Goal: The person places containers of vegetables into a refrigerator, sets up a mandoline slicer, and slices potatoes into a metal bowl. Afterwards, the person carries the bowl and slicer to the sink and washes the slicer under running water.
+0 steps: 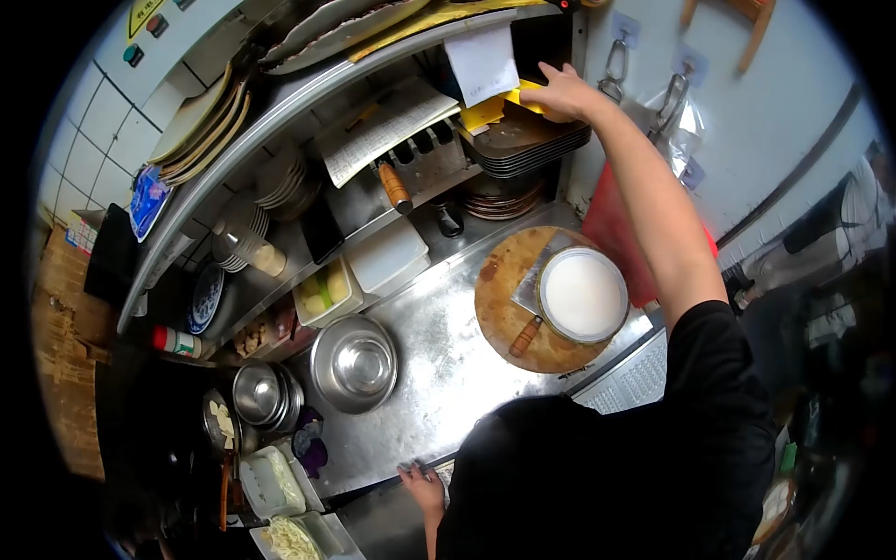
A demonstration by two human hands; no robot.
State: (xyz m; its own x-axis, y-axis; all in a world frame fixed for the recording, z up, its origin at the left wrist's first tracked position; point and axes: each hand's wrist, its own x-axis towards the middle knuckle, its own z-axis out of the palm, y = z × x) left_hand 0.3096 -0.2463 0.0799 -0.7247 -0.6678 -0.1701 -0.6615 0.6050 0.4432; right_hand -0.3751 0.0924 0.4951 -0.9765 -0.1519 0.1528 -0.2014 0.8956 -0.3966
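Overhead, we stretch our right hand (557, 95) to the shelf at a yellow item (529, 96), beside the stacked dark trays (527, 149) and a hanging white paper (481, 67). Two of its fingers are spread apart; whether the others pinch the yellow item, we cannot tell. Our left hand (425, 489) is low at the front edge of the steel surface (434, 350), its fingers slightly parted, with nothing visible between them.

Below the trays sits a stack of brown plates (504, 203). To the left, a written notepad (385, 131) leans over a slotted rack (455, 161), where a wooden handle (394, 187) juts out.

On the surface, a round wooden board (501, 264) carries a cleaver (527, 334), its blade partly hidden by a round container (585, 294) of white contents. A red bag (616, 219) stands just beyond the board. Across from it, a steel bowl (354, 364) rests near a bin of pale yellow pieces (327, 291). At lower left, nested steel bowls (261, 395) sit near a purple cloth (310, 443) and two tubs of pale food (283, 483).
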